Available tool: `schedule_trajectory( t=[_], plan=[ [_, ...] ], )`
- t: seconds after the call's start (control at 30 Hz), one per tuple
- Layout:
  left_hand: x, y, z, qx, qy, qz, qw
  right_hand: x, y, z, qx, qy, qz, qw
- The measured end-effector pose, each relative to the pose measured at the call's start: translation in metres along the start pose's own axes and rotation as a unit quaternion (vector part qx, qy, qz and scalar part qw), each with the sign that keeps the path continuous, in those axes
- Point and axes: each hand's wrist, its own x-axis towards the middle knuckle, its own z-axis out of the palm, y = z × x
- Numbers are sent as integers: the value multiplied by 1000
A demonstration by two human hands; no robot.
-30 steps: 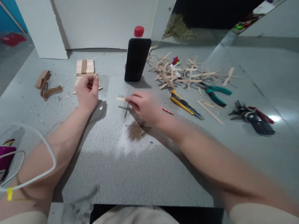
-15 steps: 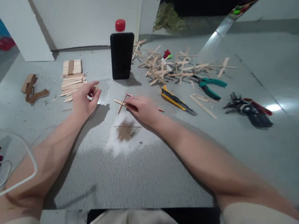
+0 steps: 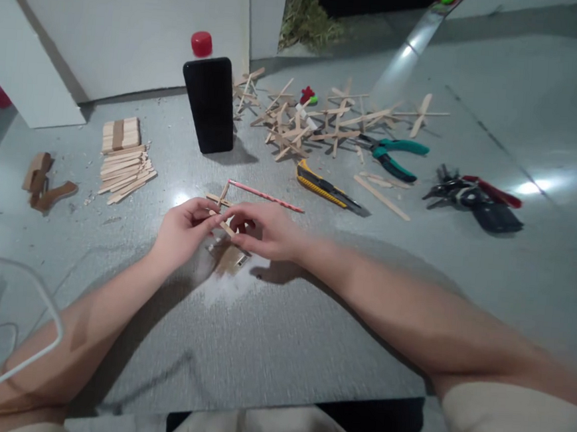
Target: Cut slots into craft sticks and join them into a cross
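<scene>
Between my two hands is a short wooden stick [image 3: 228,228], slanting down to the right. My left hand [image 3: 187,229] pinches its upper left end with thumb and fingers. My right hand [image 3: 266,231] has its fingers closed on the stick's other side. Just beyond my fingertips, two crossed sticks [image 3: 224,194] lie on the grey surface, partly hidden by the hands. A red and white pencil [image 3: 266,195] lies behind my right hand. Under the hands is a brown patch ringed with white [image 3: 229,259].
A black phone [image 3: 210,106] stands upright before a red-capped bottle [image 3: 201,44]. Flat sticks [image 3: 126,173] are piled at left. Crossed sticks [image 3: 335,132], a yellow cutter [image 3: 328,187], green-handled pliers [image 3: 396,156] and keys [image 3: 474,201] lie toward the right.
My left hand has moved right to meet my right hand, and both now hold a stick. My right hand has let go of the crossed sticks. The view has shifted, and the pencil shows fully.
</scene>
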Motion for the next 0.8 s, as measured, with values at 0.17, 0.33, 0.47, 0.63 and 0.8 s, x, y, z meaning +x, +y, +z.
schedule_trajectory(
  t=[0.17,0.33,0.47,0.63,0.8],
  plan=[
    [2,-4,-1,-24,7,0,1000,2,3,4,12,27,53,998],
    [2,-9,-2,4,13,31,999,2,8,2,6,38,76,996],
    [-3,-4,0,59,-59,70,994,2,6,-2,-9,44,82,996],
    [-13,9,5,129,-175,153,964,3,8,-7,-40,87,100,990],
    [-16,9,9,179,-208,214,937,3,12,-7,-62,87,108,988]
  ],
)
